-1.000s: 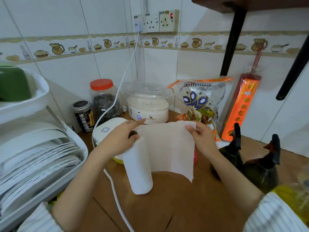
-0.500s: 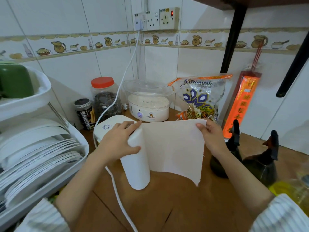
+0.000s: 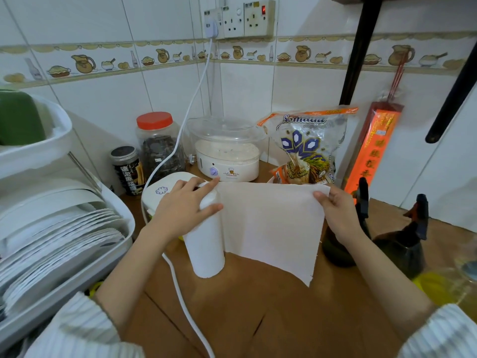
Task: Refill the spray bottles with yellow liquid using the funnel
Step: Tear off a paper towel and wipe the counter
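Refilling looks either wrapped up or paused, judging from what can be seen. The two dark, round-bellied plastic spray bottles with black trigger heads [image 3: 366, 228] at the right of the frame are capped and standing on the brown wooden bench [image 3: 258, 313], one just behind the other. No funnel can be spotted anywhere. The yellow liquid in a clear container [image 3: 444, 288] is cut off at the lower right edge, so how much is left can't be told.

Right now a sheet is being pulled from the upright white paper towel roll [image 3: 206, 244] in the middle of the frame. The roll's top is gripped by the left hand [image 3: 180, 210], fingers curled over it. The far corner of the unrolled white sheet [image 3: 271, 228] is pinched by the right hand [image 3: 333, 215]. Probably meant for wiping drips, though that's a guess.

Counted: two spray bottles, one towel roll, one sheet out, one container of yellow liquid, two hands, zero funnels in view.
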